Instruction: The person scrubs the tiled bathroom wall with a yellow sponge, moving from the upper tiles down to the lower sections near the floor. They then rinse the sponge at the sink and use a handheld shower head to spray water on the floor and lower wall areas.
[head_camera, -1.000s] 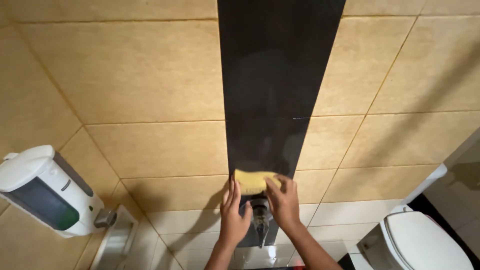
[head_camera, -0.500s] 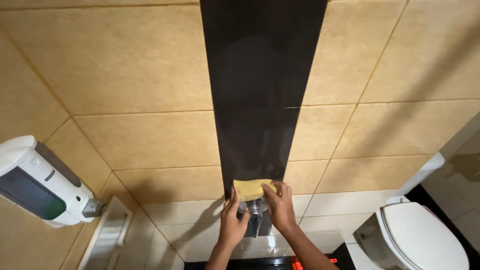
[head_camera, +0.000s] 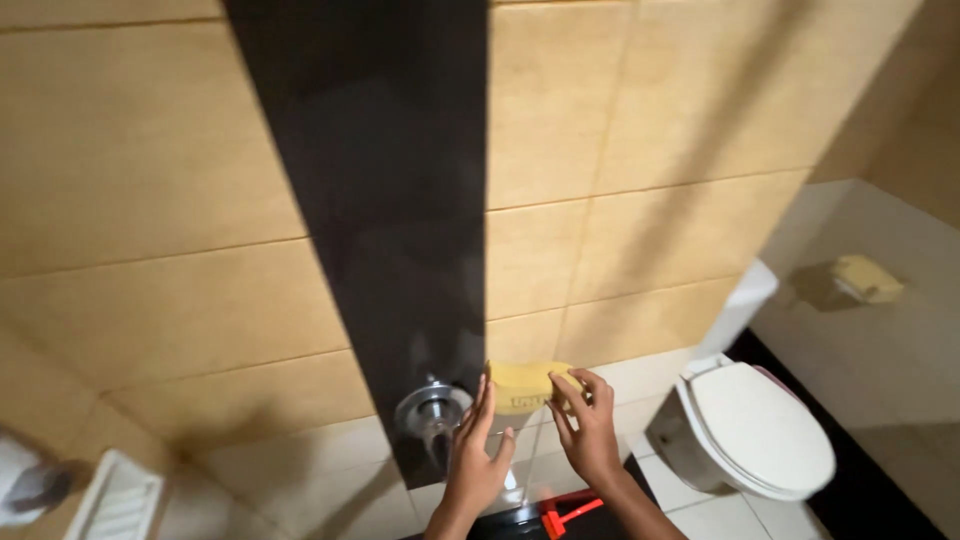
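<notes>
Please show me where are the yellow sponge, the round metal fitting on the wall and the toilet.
yellow sponge (head_camera: 525, 385), head view, on its front face between the hands.
round metal fitting (head_camera: 432, 408), head view, on its shiny round plate.
toilet (head_camera: 760, 428), head view, on the closed white lid.
</notes>
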